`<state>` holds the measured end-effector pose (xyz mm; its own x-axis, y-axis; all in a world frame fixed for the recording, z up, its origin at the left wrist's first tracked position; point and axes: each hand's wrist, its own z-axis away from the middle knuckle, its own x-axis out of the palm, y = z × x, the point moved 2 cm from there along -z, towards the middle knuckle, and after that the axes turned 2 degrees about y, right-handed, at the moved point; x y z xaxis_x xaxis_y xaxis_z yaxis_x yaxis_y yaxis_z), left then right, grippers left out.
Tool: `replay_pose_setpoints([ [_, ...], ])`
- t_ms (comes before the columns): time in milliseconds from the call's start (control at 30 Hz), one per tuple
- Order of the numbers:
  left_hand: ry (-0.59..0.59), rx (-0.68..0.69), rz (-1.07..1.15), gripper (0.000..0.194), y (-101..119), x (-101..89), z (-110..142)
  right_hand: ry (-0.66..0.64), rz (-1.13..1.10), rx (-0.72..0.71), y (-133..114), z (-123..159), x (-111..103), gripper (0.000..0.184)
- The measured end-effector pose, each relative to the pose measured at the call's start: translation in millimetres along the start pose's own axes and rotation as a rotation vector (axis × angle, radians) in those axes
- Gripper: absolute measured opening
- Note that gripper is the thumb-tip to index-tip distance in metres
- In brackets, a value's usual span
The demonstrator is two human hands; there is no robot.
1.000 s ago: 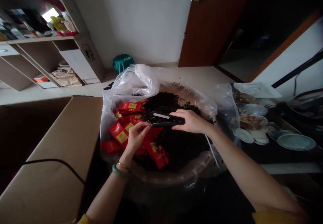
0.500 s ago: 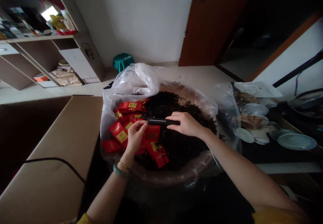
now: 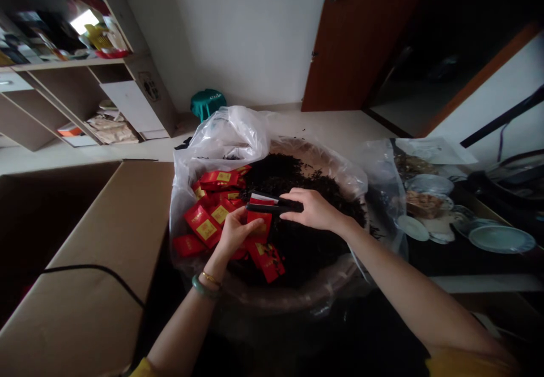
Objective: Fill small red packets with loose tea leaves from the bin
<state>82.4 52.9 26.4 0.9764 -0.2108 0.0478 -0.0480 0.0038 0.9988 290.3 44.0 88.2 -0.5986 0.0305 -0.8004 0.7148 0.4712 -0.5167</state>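
Note:
A round basket lined with clear plastic holds dark loose tea leaves and several red packets with gold labels. My left hand is closed on one red packet, pinching it by its lower part. My right hand grips a black handheld sealer, whose jaws are parted with the packet's top edge between them. Both hands hover over the middle of the basket.
A large open cardboard box with a black cable across its flap stands at the left. Plates and bowls crowd a dark table at the right. Shelves, a green stool and a brown door lie beyond.
The sealer's jaws, shut on the packet half a second ago, have parted. My left hand has slid lower on the red packet. My right hand stays in place.

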Motion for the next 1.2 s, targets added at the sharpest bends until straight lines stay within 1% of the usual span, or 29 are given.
replay_pose_setpoints([
  [167, -0.019, -0.020, -0.020, 0.044, -0.5, 0.9, 0.9, 0.012, -0.013, -0.022, -4.8, 0.6, 1.1, 0.024],
  [333, -0.027, -0.045, -0.012, 0.047, -0.6, 0.8, 1.3, 0.012, -0.019, 0.000, -4.2, -0.1, 2.9, 0.029],
  [600, -0.015, -0.051, -0.005, 0.046, 1.3, 1.8, 2.4, -0.018, -0.018, 0.011, -6.5, 0.6, 0.4, 0.027],
  [733, -0.009, -0.013, -0.020, 0.043, 3.8, 2.3, 1.7, -0.010, -0.006, 0.001, -8.2, 1.5, 1.1, 0.024],
  [967, 0.107, 0.093, 0.018, 0.038, 3.0, -2.5, -1.6, -0.054, 0.010, 0.017, -11.8, 1.7, 6.3, 0.023],
  [1100, 0.115, 0.119, 0.018, 0.043, 3.0, -3.9, -0.9, -0.075, 0.016, 0.022, -14.0, 1.8, 8.5, 0.023],
  [1200, 0.108, 0.128, 0.001, 0.055, 4.0, -3.5, -0.6, -0.094, 0.019, 0.025, -15.2, 1.9, 11.7, 0.021],
])
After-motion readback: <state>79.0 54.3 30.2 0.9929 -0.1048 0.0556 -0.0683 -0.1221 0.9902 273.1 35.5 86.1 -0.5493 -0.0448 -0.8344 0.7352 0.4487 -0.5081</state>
